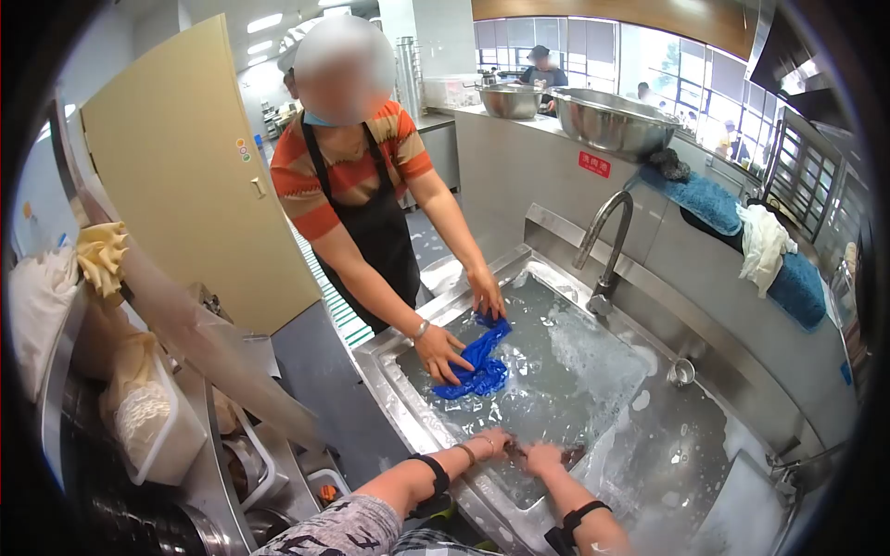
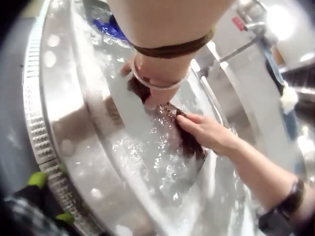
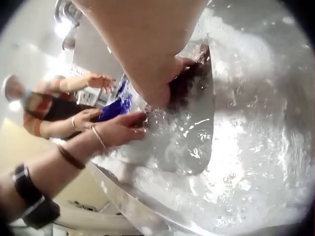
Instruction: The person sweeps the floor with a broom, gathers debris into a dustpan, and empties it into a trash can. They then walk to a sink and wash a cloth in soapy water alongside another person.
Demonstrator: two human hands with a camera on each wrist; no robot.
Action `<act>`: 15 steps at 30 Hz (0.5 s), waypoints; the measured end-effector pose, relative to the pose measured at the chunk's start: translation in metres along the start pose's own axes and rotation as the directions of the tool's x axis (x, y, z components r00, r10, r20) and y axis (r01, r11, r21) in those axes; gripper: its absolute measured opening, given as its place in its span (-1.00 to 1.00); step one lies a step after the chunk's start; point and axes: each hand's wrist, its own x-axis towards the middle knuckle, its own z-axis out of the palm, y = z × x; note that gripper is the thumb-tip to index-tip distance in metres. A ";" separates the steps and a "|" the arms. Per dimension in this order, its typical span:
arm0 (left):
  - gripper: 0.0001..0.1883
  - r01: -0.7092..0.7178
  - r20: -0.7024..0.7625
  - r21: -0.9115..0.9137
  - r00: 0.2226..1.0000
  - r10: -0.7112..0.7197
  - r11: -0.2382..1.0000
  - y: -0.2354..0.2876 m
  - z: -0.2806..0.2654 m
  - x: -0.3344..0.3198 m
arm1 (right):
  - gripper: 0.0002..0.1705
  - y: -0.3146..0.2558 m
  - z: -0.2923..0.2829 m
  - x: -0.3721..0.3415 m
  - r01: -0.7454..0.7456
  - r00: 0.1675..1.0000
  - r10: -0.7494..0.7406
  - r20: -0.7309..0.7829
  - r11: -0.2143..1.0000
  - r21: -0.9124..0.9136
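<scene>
A dark brown wet cloth (image 2: 189, 140) lies partly under the water near the sink's front edge. My left hand (image 1: 493, 443) grips one end of it; in the left wrist view that left hand (image 2: 160, 91) has its fingers round the cloth. My right hand (image 1: 545, 458) pinches the cloth to the right, thumb on top, as the left wrist view shows for the right hand (image 2: 204, 130). In the right wrist view the cloth (image 3: 189, 81) trails beyond the right hand (image 3: 160, 91). Foam and splashes surround both hands.
Across the sink (image 1: 408, 422), a person in a black apron (image 1: 371, 232) has both hands at a blue cloth (image 1: 477, 366). A curved faucet (image 1: 607, 241) stands behind. Metal bowls (image 1: 612, 120) sit on the ledge; white bins (image 1: 167, 417) stand left.
</scene>
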 end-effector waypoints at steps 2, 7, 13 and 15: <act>-0.56 0.083 0.254 -0.148 0.966 -0.043 0.986 -0.009 0.002 0.015 | -0.68 0.008 0.003 0.015 -0.345 0.927 0.300 0.224 0.917 0.199; -0.32 0.323 0.280 -0.902 0.943 -0.181 0.285 0.004 0.005 0.021 | -0.85 0.010 -0.050 0.013 -0.257 0.884 0.308 0.352 -0.309 0.916; -0.55 0.321 0.323 -0.869 0.944 0.060 -0.377 0.064 -0.045 0.011 | -0.73 -0.052 -0.100 -0.001 0.274 0.764 0.606 -0.222 0.006 0.962; -0.69 0.235 0.156 -0.780 0.970 0.184 -0.580 0.072 -0.050 0.011 | -0.71 -0.053 -0.103 0.006 0.293 0.698 0.646 -0.310 0.138 0.946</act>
